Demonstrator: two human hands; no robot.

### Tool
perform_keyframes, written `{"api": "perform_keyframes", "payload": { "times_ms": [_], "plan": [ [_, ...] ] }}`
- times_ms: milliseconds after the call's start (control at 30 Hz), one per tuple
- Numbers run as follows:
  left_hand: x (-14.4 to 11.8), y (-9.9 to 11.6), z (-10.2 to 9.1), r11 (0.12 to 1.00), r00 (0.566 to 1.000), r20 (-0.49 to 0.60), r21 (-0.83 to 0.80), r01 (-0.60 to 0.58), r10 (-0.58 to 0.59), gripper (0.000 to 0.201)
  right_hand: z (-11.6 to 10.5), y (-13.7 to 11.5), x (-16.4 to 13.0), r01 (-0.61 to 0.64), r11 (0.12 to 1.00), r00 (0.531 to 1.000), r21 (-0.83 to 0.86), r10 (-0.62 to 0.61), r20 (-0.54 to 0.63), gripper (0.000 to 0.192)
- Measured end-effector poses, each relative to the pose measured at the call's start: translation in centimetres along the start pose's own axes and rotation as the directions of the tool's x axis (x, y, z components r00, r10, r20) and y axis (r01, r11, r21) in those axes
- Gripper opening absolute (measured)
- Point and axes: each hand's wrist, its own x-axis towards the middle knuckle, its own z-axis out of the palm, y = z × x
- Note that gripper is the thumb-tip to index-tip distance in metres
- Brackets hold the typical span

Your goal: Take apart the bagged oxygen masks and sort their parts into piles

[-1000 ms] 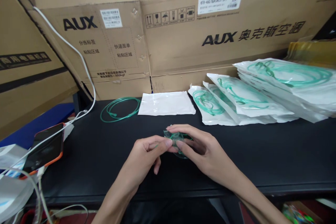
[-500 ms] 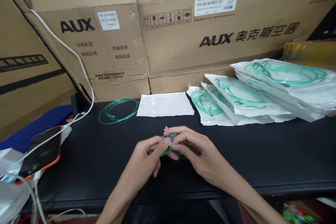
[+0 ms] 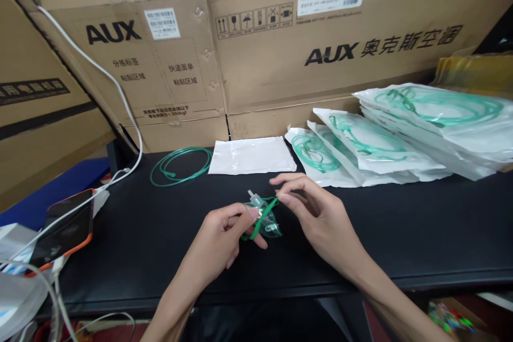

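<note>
Between my hands, above the black tabletop (image 3: pixel 168 256), is a clear green-tinted oxygen mask (image 3: pixel 272 226) with a pale connector at its top. My left hand (image 3: pixel 224 232) is closed on the mask's left side, thumb on top. A bright green elastic strap (image 3: pixel 264 215) runs across the mask. My right hand (image 3: pixel 315 208) pinches the strap's upper end between thumb and fingertips, to the right of the mask. Part of the mask lies hidden behind my left fingers.
Behind lie a coiled green tube (image 3: pixel 182 165) and a flat white packet (image 3: pixel 252 155). Sealed bags (image 3: pixel 385 144) with green tubing are stacked at right. A phone (image 3: pixel 64 227) with white cables lies at left. Cardboard boxes (image 3: pixel 260 75) stand along the back.
My right hand has moved up and right, away from my left hand, drawing out the green strap. More of the mask now shows between the hands.
</note>
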Motion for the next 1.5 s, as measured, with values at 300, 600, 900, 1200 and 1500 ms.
{"api": "perform_keyframes", "payload": {
  "times_ms": [300,600,900,1200,1500],
  "plan": [
    [-0.2,0.2,-0.3,0.992,1.000,-0.011,0.126,-0.023,0.025,0.041,-0.6,0.6,0.4,0.054,0.997,0.975,0.051,-0.042,-0.220,0.008],
    [-0.7,-0.2,-0.2,0.959,0.989,-0.022,0.250,-0.134,0.144,0.042,0.2,-0.4,0.1,0.090,0.994,0.996,0.056,-0.091,0.025,0.008],
    [-0.8,-0.2,1.4,0.883,0.958,-0.046,0.401,-0.243,0.284,0.031,1.0,-2.1,-1.1,0.190,0.980,0.971,-0.063,-0.177,0.162,0.013],
    [-0.2,-0.2,0.4,0.976,0.959,-0.186,-0.003,-0.219,0.215,0.027,1.2,-0.5,-0.6,-0.146,0.969,0.982,0.199,0.167,-0.091,0.036],
    [-0.4,0.0,0.7,0.923,0.955,-0.032,-0.251,-0.292,0.294,0.018,2.6,-1.0,-0.8,-0.339,0.849,0.939,0.405,0.281,0.198,0.046]
  ]
}}
